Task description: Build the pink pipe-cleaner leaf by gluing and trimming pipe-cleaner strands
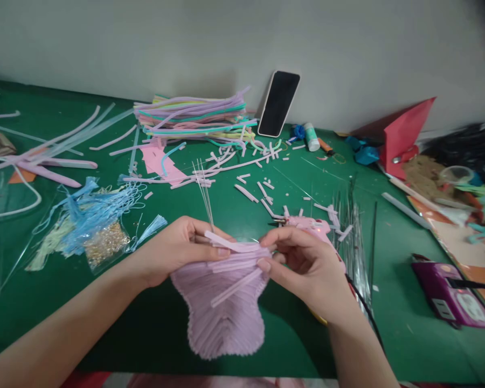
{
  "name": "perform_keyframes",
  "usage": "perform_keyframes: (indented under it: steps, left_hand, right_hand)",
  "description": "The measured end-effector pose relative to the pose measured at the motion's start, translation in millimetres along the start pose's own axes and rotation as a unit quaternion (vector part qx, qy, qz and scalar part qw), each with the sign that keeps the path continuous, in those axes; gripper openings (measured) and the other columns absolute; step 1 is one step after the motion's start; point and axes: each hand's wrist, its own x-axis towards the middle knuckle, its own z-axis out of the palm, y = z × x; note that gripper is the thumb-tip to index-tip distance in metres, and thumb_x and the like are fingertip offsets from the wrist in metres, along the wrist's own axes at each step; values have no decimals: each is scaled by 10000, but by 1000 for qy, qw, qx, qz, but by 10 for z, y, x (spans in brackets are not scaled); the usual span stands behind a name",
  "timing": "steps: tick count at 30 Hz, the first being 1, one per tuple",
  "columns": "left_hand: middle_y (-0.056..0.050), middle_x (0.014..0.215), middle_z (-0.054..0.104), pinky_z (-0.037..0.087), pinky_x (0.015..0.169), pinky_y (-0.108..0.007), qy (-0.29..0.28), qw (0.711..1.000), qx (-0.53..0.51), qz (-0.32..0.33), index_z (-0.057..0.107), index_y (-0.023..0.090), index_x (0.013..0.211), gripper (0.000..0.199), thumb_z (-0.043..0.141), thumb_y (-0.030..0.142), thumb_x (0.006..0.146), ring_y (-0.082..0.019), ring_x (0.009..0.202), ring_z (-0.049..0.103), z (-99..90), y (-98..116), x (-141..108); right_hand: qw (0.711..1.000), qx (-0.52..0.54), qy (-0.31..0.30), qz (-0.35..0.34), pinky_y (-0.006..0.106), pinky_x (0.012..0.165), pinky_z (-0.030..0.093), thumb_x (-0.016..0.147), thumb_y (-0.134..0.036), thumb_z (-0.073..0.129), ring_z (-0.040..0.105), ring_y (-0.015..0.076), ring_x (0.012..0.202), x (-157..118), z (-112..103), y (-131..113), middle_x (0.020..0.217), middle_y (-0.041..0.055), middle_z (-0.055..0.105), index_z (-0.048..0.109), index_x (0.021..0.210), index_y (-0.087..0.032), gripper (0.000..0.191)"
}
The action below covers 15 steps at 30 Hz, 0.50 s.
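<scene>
Near the table's front edge I hold up a lilac piece built of pipe cleaners (226, 318), wide and wavy at its lower rim. My left hand (181, 248) is closed on its upper left edge, thumb in front. Thin wires (202, 188) stick up beside those fingers. At the upper right edge, my right hand (303, 264) pinches the ends of short lilac pipe cleaner strips (236, 288) that lie across the piece. One loose strip slants over its front. Behind my right hand lies a pink glue gun (307, 225), partly hidden.
Pipe cleaner bundles (194, 116) lie at the back by a leaning phone (279, 103). Cut lilac bits (246, 193) are scattered mid-table. Blue tassels (84, 215) and a bag of beads (105, 245) sit left; wires (358, 253) and a purple box (448, 293) sit right.
</scene>
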Motion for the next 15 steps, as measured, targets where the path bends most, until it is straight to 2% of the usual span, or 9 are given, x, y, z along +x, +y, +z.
perform_keyframes:
  steps: [4, 6, 8, 9, 11, 13, 15]
  left_hand:
    - [38, 738, 761, 453, 613, -104, 6, 1000, 21, -2, 789, 242, 808, 141, 817, 200, 677, -54, 652, 634, 1, 2, 9]
    - [35, 749, 760, 452, 615, -108, 5, 1000, 28, -3, 788, 242, 825, 153, 821, 216, 677, -56, 654, 630, 2, -7, 17]
    - [26, 755, 756, 451, 608, -117, 7, 999, 34, -2, 786, 233, 840, 163, 822, 241, 681, -63, 655, 625, -2, -18, 22]
    - [20, 757, 754, 452, 605, -123, 9, 999, 37, -2, 785, 227, 843, 167, 822, 253, 682, -69, 657, 624, -6, -22, 23]
    - [9, 762, 751, 454, 600, -136, 14, 999, 41, -3, 782, 216, 849, 178, 822, 272, 685, -82, 665, 625, -15, -28, 23]
    - [5, 766, 749, 453, 595, -143, 20, 999, 42, -7, 779, 212, 855, 186, 820, 283, 688, -89, 668, 625, -22, -27, 25]
    - [7, 765, 746, 450, 588, -145, 24, 999, 35, -12, 776, 215, 861, 192, 818, 296, 691, -91, 664, 624, -26, -23, 30]
  right_hand:
    - [1000, -25, -9, 5, 168, 552, 515, 786, -212, 740, 585, 68, 621, 5, -1, -1, 811, -18, 624, 639, 888, -235, 145]
    - [999, -46, 10, -23, 204, 627, 540, 783, -230, 742, 616, 95, 720, 20, 6, 12, 914, 5, 631, 633, 900, -239, 161]
    - [992, -67, 83, -70, 250, 724, 545, 796, -251, 727, 627, 129, 847, 30, 17, 22, 1002, 23, 623, 623, 886, -239, 138]
    - [984, -81, 135, -90, 262, 747, 538, 811, -262, 713, 623, 137, 866, 27, 22, 22, 989, 22, 622, 617, 863, -237, 111]
    - [962, -109, 225, -109, 251, 706, 516, 838, -281, 686, 606, 130, 788, -1, 28, 7, 854, 3, 620, 605, 805, -229, 101]
    - [950, -135, 260, -110, 237, 629, 478, 861, -300, 661, 578, 127, 699, -59, 26, -28, 730, -9, 603, 608, 762, -224, 136]
    - [951, -147, 254, -102, 246, 579, 435, 892, -327, 619, 561, 135, 665, -138, 19, -65, 687, -3, 600, 616, 740, -223, 184]
